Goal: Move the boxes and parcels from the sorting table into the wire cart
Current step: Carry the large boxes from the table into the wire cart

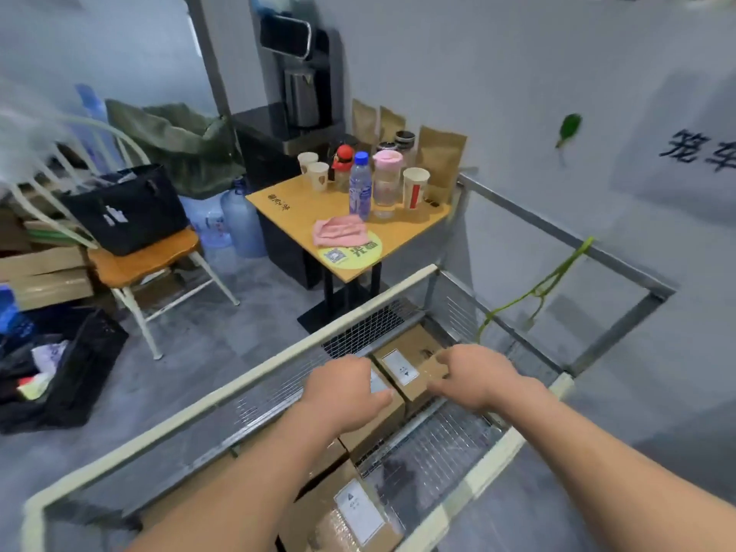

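While both arms reach down over the rail, we're plainly at the placing step: both hands are inside the cart [398,286], setting cartons among those already loaded. Left hand [342,386] lies on top of a labelled box [380,416], fingers curled over its top edge, looks like a grip, though blur keeps me from swearing to it. Right hand [470,378] is at the near corner of the neighbouring box [406,358], fingers bent onto the cardboard; holding or just nudging it square, I cannot tell. Those two cartons sit side by side, touching, on the mesh floor at the far end. Nearer the camera, a third parcel [350,515] with a white label lies low in the cart, partly under the left forearm.

The sorting desk itself isn't in view, so how much is left to carry over can't be judged. What's next, I'd say: let go of both cartons once they sit flat, lift the hands clear of the rail, and turn back for another load. Bare mesh on the right side offers room for it.
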